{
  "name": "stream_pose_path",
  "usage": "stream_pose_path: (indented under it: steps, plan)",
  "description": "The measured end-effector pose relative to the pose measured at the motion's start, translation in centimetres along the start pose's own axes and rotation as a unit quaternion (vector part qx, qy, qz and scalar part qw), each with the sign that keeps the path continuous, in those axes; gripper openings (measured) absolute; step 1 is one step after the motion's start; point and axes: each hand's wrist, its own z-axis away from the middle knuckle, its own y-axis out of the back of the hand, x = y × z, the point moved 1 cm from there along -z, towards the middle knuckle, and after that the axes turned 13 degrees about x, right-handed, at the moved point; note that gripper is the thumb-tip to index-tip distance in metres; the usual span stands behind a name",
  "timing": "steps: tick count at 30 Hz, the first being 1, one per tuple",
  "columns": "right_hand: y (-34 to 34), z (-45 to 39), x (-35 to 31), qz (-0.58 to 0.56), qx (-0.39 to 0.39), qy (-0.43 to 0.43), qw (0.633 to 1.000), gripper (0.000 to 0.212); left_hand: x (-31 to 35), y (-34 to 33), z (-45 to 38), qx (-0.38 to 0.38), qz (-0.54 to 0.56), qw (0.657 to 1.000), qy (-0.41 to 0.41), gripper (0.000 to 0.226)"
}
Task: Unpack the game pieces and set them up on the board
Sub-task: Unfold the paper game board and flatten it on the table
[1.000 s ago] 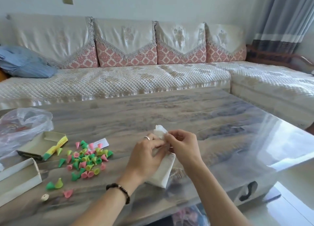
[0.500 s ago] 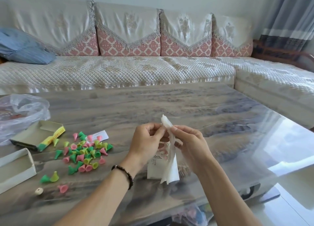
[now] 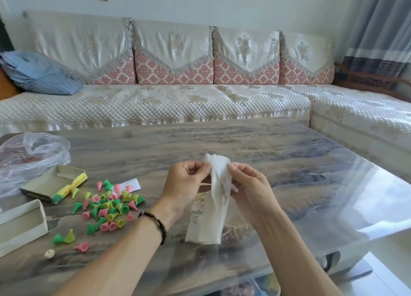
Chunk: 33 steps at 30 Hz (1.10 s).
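At the centre of the frame we pinch the folded paper board [image 3: 208, 215] at its top edge, left hand [image 3: 185, 184] and right hand [image 3: 251, 191] both grasping it above the table [image 3: 289, 162]; the coloured game pieces [image 3: 109, 204] lie scattered at lower left

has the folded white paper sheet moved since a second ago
Yes. The folded white paper sheet has been lifted and its top pulled open between both hands, while its lower end stays right of the pile of coloured cone pieces.
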Motion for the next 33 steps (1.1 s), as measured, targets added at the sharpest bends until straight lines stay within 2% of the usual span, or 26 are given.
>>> stream_pose_path:
  steps: [2,5,7,8,10,11,12,14,16,17,18,19,21,23,24,25,26,27,28,29,30,31,33]
  plan:
    - [0.9,-0.6,-0.7,-0.01,0.068,0.003,0.998,0.015,-0.1,0.4,-0.8,0.033,-0.005,0.999,0.004,0.022]
    - [2.8,-1.8,-2.5,0.064,0.157,0.023,0.985,0.024,0.1,1.4,-2.7,0.098,-0.05,0.994,0.008,0.024]
    - [4.1,-2.6,-3.7,0.148,0.185,0.037,0.971,0.021,0.2,2.2,-4.6,0.114,-0.147,0.983,-0.004,0.025]
    - [4.7,-2.9,-4.1,0.198,0.194,0.042,0.96,0.019,0.1,2.6,-5.5,0.114,-0.231,0.966,-0.018,0.024]
    - [5.8,-3.5,-4.3,0.277,0.208,0.045,0.937,0.016,-0.5,3.3,-6.5,0.126,-0.417,0.899,-0.051,0.011]
    - [6.4,-3.8,-4.2,0.303,0.212,0.041,0.928,0.016,-0.7,3.3,-6.4,0.138,-0.469,0.869,-0.071,0.017]
    - [6.8,-4.2,-3.9,0.321,0.215,0.037,0.922,0.016,-1.0,3.1,-6.1,0.141,-0.478,0.86,-0.111,0.025]
    - [7.6,-4.9,-3.2,0.334,0.222,0.026,0.916,0.015,-1.0,1.6,-4.5,0.077,-0.415,0.883,-0.206,0.044]
    - [8.2,-5.6,-2.6,0.329,0.229,0.016,0.916,0.013,-1.0,-0.2,-2.5,-0.06,-0.369,0.904,-0.207,0.082]
    - [8.4,-5.8,-2.4,0.325,0.228,0.014,0.918,0.012,-1.5,-1.0,-1.6,-0.127,-0.373,0.9,-0.188,0.092]
    - [8.6,-5.9,-2.2,0.328,0.225,0.013,0.917,0.012,-2.3,-1.6,-0.9,-0.18,-0.399,0.881,-0.178,0.102]
    - [8.9,-6.1,-2.1,0.34,0.224,0.015,0.913,0.013,-3.3,-2.1,-0.4,-0.209,-0.455,0.846,-0.185,0.11]
    - [9.6,-6.4,-2.0,0.37,0.231,0.034,0.899,0.019,-5.1,-2.8,0.4,-0.23,-0.547,0.774,-0.223,0.115]
    - [10.2,-6.5,-1.9,0.384,0.245,0.053,0.889,0.016,-6.8,-3.2,0.9,-0.235,-0.568,0.755,-0.228,0.109]
    - [10.3,-6.5,-1.9,0.395,0.245,0.065,0.883,0.005,-7.4,-3.3,0.9,-0.233,-0.577,0.749,-0.228,0.104]
    - [10.6,-6.4,-1.8,0.431,0.239,0.089,0.866,0.019,-7.9,-3.3,1.0,-0.23,-0.587,0.742,-0.228,0.097]
    - [10.9,-6.2,-1.7,0.511,0.207,0.134,0.823,0.047,-8.1,-3.2,1.0,-0.224,-0.594,0.737,-0.233,0.087]
    - [11.2,-5.9,-1.7,0.605,0.151,0.194,0.757,0.077,-8.3,-3.2,1.0,-0.217,-0.597,0.734,-0.239,0.08]
    - [11.5,-5.6,-1.6,0.679,0.088,0.254,0.684,0.098,-8.2,-3.2,0.9,-0.213,-0.597,0.733,-0.246,0.074]
    - [11.4,-5.2,-1.6,0.723,0.022,0.306,0.619,0.102,-8.1,-3.2,0.9,-0.211,-0.594,0.734,-0.252,0.068]
    - [11.3,-4.8,-1.5,0.738,-0.037,0.334,0.586,0.092,-7.9,-3.1,0.8,-0.203,-0.585,0.74,-0.262,0.059]
    - [11.1,-4.7,-1.6,0.735,-0.077,0.34,0.582,0.072,-7.7,-3.1,0.8,-0.188,-0.569,0.75,-0.279,0.045]
    - [10.6,-4.8,-1.7,0.708,-0.1,0.318,0.622,0.039,-7.2,-2.9,0.8,-0.154,-0.54,0.765,-0.314,0.02]
